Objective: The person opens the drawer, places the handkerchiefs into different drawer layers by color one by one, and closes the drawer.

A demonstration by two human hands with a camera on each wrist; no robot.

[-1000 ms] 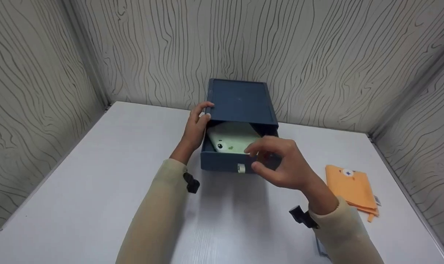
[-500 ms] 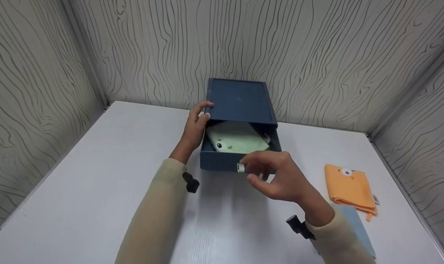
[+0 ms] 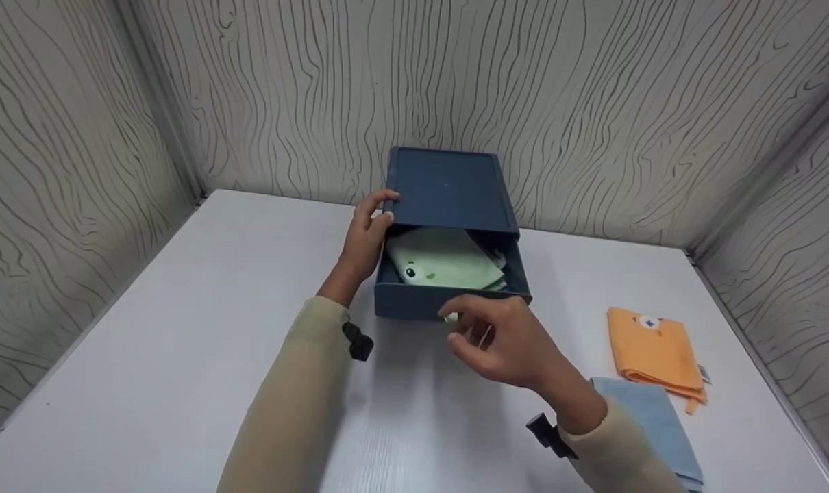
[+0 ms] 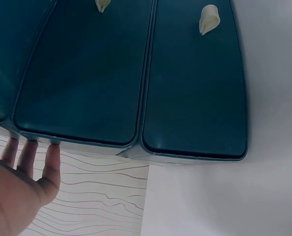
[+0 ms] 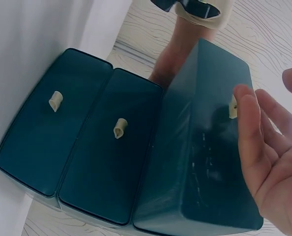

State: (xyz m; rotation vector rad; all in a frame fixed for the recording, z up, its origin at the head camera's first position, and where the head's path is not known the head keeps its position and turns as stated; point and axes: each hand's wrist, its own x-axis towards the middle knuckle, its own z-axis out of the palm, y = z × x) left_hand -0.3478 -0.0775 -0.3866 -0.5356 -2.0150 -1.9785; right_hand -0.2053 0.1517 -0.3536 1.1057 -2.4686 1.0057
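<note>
A dark blue drawer unit point(image 3: 449, 188) stands at the back of the table, its top drawer point(image 3: 404, 301) pulled out. In that drawer lies a folded light green cloth point(image 3: 449, 263) with an eye design. My left hand point(image 3: 363, 239) rests against the unit's left side; in the left wrist view its fingertips point(image 4: 52, 152) touch the side wall. At the top drawer's front is my right hand point(image 3: 507, 342), fingers bent and thumb apart. The right wrist view shows its fingertips right by the cream pull tab point(image 5: 233, 108), partly hiding it.
An orange folded cloth point(image 3: 654, 349) with a button-like eye lies on the table's right side. A light blue cloth point(image 3: 651, 418) overlaps its near edge, partly behind the right sleeve. Two lower drawers point(image 5: 106, 157) with cream tabs are closed. Patterned wall panels point(image 3: 284, 103) stand behind.
My right hand has come down and left from over the drawer's front right corner to the pull tab. More of the green and blue cloths shows. The left hand stays put.
</note>
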